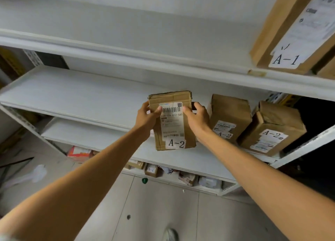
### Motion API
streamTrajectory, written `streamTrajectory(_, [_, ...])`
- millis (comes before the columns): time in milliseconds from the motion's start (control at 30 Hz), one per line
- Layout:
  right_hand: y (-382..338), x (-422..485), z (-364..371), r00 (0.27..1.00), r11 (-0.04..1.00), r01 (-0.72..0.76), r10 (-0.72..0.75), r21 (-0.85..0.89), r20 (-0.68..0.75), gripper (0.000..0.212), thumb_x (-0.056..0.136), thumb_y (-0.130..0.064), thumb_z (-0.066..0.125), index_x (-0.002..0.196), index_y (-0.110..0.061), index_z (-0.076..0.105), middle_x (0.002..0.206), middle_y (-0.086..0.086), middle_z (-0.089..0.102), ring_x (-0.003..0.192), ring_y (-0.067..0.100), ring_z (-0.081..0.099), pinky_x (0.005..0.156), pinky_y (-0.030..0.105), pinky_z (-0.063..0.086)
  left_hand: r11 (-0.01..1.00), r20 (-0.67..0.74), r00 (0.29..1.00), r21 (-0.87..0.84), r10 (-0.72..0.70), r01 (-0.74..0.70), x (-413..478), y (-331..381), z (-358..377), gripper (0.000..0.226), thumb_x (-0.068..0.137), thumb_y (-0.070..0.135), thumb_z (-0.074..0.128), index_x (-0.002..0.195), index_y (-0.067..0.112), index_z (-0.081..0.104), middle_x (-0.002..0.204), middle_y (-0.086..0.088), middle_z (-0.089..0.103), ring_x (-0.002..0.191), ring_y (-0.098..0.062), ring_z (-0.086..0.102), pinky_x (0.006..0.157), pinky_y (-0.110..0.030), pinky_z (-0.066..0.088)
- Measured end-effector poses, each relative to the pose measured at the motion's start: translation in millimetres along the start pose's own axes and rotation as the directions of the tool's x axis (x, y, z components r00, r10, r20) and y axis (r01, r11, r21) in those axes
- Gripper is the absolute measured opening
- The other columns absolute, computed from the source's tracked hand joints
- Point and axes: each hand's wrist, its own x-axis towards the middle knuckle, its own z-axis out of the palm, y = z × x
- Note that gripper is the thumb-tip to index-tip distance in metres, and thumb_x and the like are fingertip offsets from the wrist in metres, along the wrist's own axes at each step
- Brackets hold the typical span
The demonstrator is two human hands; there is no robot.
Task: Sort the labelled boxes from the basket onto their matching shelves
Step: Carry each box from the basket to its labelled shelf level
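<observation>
Both hands, left hand (145, 116) and right hand (196, 116), grip the A-2 box (172, 130) upright by its sides at the middle shelf (72, 94).

A white middle shelf (72, 92) runs behind the left hand (145, 117) and right hand (196, 117), which grip the carried box (172, 124). Just right of the right hand, two brown A-2 boxes (228, 117) stand on this shelf, side by side. Up and right of the hands, the upper shelf (108, 46) bears an A-1 box (282, 32). Below the hands, the lowest shelf (208, 191) carries small parcels (151, 170), over a grey tiled floor (154, 213)
</observation>
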Motion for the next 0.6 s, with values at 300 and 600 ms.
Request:
streamTrajectory(300, [3.4,20.5,11.6,0.988,0.985,-0.126,0.114,0.120,0.100,0.056,0.090,-0.018,0.058,0.140,-0.020,0.033,0.129,0.004,0.052,0.109,0.018,0.048,0.089,0.032,0.037,0.990,0.232,0.966,0.105,-0.115,0.092,44.2,-2.9,10.0,0.065,0.086,-0.016,0.047,0.141,0.016,0.035,0.132,-0.009,0.051,0.109,-0.023,0.053,0.062,-0.024,0.042])
streamTrajectory(600, [7.2,41.4,-9.5,0.979,0.979,-0.201,0.200,0.043,0.030,0.076,0.083,-0.025,0.063,0.148,-0.017,0.025,0.131,0.001,0.043,0.112,0.016,0.040,0.093,0.032,0.036,0.980,0.314,0.946,0.197,-0.079,0.016,58.9,-7.5,25.6,0.077,0.077,-0.024,0.049,0.142,0.012,0.028,0.141,-0.010,0.040,0.122,-0.030,0.048,0.093,-0.047,0.050])
